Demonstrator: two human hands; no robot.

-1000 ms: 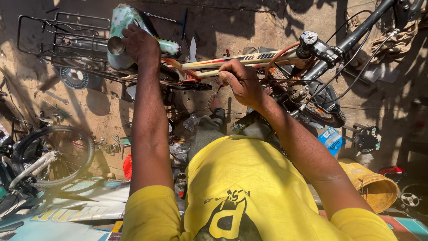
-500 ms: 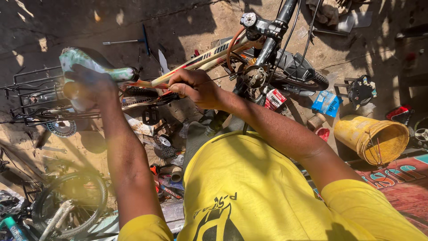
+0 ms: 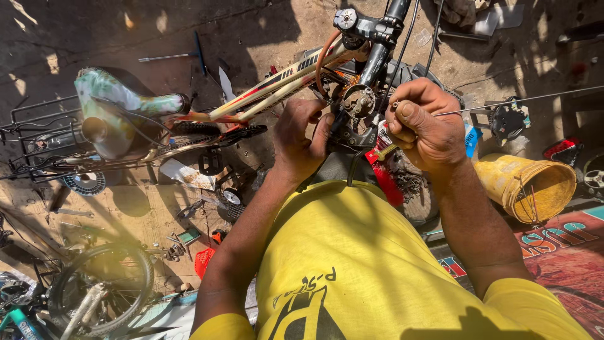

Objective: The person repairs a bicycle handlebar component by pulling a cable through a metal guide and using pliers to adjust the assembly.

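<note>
Seen from above the yellow shirt (image 3: 352,264): both hands have come forward from the saddle end to the front of the bicycle frame (image 3: 277,88). The left hand (image 3: 301,140) now rests with curled fingers against the brake (image 3: 357,104) below the handlebar stem (image 3: 371,25); whether it grips is unclear. The right hand (image 3: 423,123) is clenched on a thin cable (image 3: 503,102) running off to the right. Beyond lie the saddle (image 3: 119,104), rear rack (image 3: 38,135) and yellow bucket (image 3: 525,186); work has shifted to the cable
</note>
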